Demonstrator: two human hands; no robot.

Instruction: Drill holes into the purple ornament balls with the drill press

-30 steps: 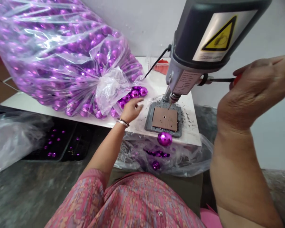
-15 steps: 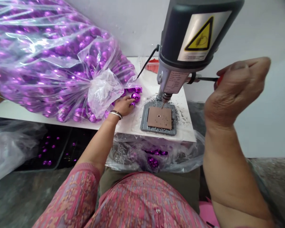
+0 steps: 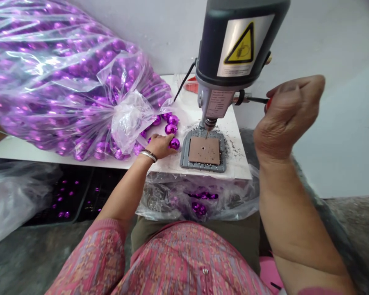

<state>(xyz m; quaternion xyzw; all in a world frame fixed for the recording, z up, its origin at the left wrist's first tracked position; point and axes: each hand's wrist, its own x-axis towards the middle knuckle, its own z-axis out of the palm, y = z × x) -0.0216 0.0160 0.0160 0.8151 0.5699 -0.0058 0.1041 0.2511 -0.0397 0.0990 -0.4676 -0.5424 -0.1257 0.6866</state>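
Note:
With thumb and fingers closed about it, my left hand (image 3: pixel 160 146) has a shiny purple ball (image 3: pixel 174 143) at its fingertips, just left of the drill press base (image 3: pixel 186 157). Several more purple balls (image 3: pixel 171 128) lie loose on the white table behind that hand. My right hand (image 3: pixel 290 114) is wrapped round the red-tipped feed lever (image 3: pixel 258 100) at the right of the drill press (image 3: pixel 230 53). The thin drill bit (image 3: pixel 207 134) points down above a brown square plate (image 3: pixel 203 150) with a small hole in it, and no ball sits there.
A large clear bag (image 3: pixel 64 90) full of purple balls fills the table's left side. Dark shavings (image 3: pixel 233 147) lie around the press base. Clear plastic (image 3: pixel 162 200) with purple balls in it hangs at the table's front edge. Black crates (image 3: pixel 89 188) stand below left.
My left hand has drawn a little toward me, now with a purple ball at its fingertips. My right hand stays on the lever. The whole view has shifted slightly.

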